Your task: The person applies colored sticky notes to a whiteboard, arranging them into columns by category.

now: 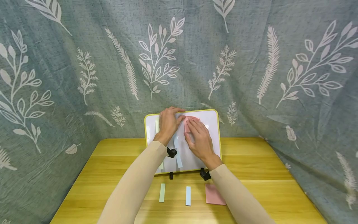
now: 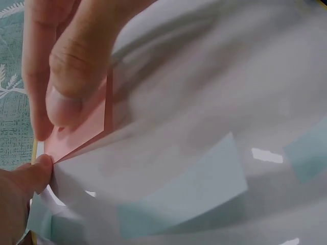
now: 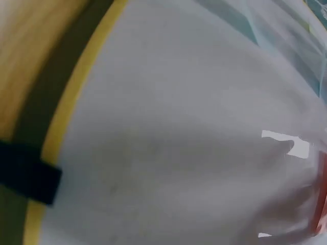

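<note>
A pink sticky note (image 1: 187, 127) lies against the upper part of a whiteboard (image 1: 211, 143) with a yellow rim. My left hand (image 1: 168, 123) is at the board's top edge, and one fingertip touches the note's upper left corner. Over the note my right hand (image 1: 199, 138) rests with its fingers fairly straight, covering much of it. In the left wrist view the pink note (image 2: 94, 122) has its lower edge standing off the board. Only a sliver of the pink note (image 3: 322, 199) shows in the right wrist view.
Blue strips (image 1: 179, 158) and pale green strips (image 1: 157, 125) are on the board, partly behind my left arm. Black feet (image 1: 171, 175) support it. On the wooden table lie a green strip pad (image 1: 162, 193), a blue strip pad (image 1: 188, 196) and a pink pad (image 1: 214, 195).
</note>
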`<move>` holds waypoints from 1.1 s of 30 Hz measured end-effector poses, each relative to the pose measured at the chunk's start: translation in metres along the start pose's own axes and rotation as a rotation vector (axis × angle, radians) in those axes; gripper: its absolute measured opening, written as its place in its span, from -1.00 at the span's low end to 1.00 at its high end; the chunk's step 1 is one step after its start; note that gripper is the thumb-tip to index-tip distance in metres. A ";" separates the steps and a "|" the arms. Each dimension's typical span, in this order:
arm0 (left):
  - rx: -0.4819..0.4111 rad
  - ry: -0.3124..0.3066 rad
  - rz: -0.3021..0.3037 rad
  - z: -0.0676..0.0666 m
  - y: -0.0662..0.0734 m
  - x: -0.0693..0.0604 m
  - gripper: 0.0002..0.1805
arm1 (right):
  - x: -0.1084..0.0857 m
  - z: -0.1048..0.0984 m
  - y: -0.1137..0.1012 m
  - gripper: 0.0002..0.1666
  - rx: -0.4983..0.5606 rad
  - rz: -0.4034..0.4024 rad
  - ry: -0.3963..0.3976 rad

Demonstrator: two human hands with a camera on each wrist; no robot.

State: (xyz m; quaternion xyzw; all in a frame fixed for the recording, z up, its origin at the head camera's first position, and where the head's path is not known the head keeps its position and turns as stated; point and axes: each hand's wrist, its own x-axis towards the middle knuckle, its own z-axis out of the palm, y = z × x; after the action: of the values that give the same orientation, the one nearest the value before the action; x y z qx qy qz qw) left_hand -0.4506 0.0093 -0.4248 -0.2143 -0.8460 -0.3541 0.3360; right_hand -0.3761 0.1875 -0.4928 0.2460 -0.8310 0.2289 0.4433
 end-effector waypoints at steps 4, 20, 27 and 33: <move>-0.013 0.003 0.004 0.001 -0.002 0.001 -0.69 | 0.003 -0.001 0.004 -0.23 -0.036 -0.063 -0.085; 0.009 -0.085 -0.075 -0.016 0.017 0.001 -0.67 | 0.003 -0.004 0.006 -0.02 -0.237 -0.037 -0.377; 0.024 -0.105 -0.102 -0.018 0.024 0.001 -0.65 | 0.003 -0.004 0.001 0.00 -0.305 -0.018 -0.435; 0.009 -0.091 -0.102 -0.017 0.023 0.001 -0.65 | 0.002 -0.004 0.000 0.02 -0.318 -0.027 -0.424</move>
State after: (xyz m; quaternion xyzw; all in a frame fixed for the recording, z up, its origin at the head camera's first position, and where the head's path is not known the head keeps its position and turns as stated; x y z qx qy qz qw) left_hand -0.4303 0.0123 -0.4048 -0.1853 -0.8719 -0.3567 0.2796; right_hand -0.3745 0.1892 -0.4896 0.2267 -0.9275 0.0328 0.2955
